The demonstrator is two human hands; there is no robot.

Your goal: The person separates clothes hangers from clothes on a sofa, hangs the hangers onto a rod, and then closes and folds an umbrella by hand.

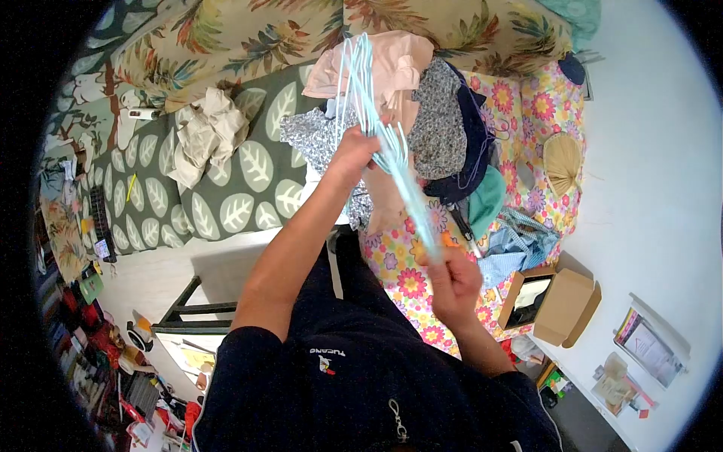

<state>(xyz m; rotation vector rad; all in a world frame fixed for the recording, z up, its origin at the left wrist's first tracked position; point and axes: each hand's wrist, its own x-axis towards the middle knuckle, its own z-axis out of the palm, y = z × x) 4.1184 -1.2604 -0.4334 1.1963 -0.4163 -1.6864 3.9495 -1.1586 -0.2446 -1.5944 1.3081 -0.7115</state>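
A bundle of light blue hangers [367, 98] is held up in front of my body, over a pile of clothes. My left hand [356, 151] is wrapped round the middle of the bundle. Lower and to the right, my right hand [453, 282] is closed on the bundle's other end, which is blurred by motion. Behind the hangers lie a pale pink garment [407, 56], a grey patterned garment [439, 124] and a white-and-blue patterned garment [306, 134].
A beige crumpled cloth [215, 132] lies on the leaf-patterned cover at the left. An open cardboard box [565, 305], a teal cloth [488, 197], a blue checked cloth [520, 245] and a hand fan [562, 163] are at the right. A dark-framed stand [181, 309] is at lower left.
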